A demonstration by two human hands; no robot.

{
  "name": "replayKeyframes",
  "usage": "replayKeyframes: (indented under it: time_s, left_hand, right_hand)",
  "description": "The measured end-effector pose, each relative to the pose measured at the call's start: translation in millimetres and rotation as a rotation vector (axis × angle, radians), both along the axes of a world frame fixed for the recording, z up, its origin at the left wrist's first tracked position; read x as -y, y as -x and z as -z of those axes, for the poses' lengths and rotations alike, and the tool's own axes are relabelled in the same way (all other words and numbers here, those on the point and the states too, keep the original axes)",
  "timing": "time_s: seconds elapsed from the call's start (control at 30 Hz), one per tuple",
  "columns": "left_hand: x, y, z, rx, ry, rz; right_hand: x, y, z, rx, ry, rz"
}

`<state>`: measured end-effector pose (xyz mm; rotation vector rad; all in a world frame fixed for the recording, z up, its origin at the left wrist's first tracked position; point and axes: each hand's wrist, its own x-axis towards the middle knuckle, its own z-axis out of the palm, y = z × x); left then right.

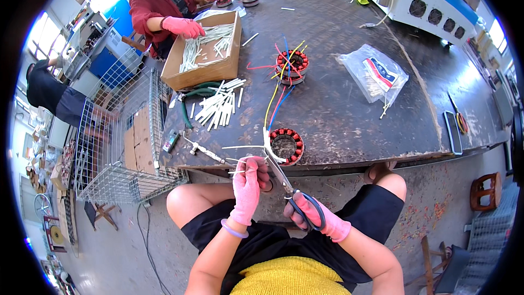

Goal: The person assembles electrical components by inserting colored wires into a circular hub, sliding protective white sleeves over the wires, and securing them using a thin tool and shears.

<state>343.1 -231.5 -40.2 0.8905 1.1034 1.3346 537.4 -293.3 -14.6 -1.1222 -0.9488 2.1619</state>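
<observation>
My right hand (311, 214), in a pink glove, is closed round the dark blue handles of a pair of scissors (279, 175). The blades point up and away, reaching the table edge beside a ring-shaped motor stator (295, 159) with red windings. White sleeving (267, 141) and yellow, red and blue wires (277, 106) run from that stator. My left hand (250, 183), also gloved in pink, pinches a thin white cord (236, 172) just left of the blades. Whether the blades touch the cord, I cannot tell.
Beyond lie more wound stators (292, 68), cut white tubes (219, 104), green-handled pliers (201, 90) and a plastic bag (375, 74). A co-worker in pink gloves reaches into a cardboard box (222, 74) of white tubes. A wire cage (123, 131) stands left; a phone (452, 132) lies right.
</observation>
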Motion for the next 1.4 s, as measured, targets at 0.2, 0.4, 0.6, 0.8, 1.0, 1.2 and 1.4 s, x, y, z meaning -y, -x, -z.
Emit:
replayKeyframes:
  time_s: [0.2,0.4,0.6,0.8,1.0,1.2,1.4]
  left_hand:
    - [-5,3,4,0.020,-0.072,-0.028]
    - [-23,8,-15,-0.077,-0.191,-0.072]
    - [-37,6,-28,-0.017,0.026,0.022]
    - [-32,4,-21,0.006,0.041,-0.007]
    - [-32,7,-17,0.023,0.057,-0.004]
    - [-31,7,-14,0.061,0.022,0.017]
    - [-32,3,-15,0.047,0.043,0.009]
  right_hand:
    - [3,4,-6,0.061,-0.091,0.013]
    - [22,2,11,-0.050,0.006,-0.036]
    - [18,28,1,-0.183,0.131,0.100]
    - [2,44,22,-0.220,0.108,0.134]
    - [-5,52,9,-0.187,0.100,0.186]
    - [-10,56,10,-0.211,0.113,0.198]
    - [-9,59,17,-0.177,0.067,0.254]
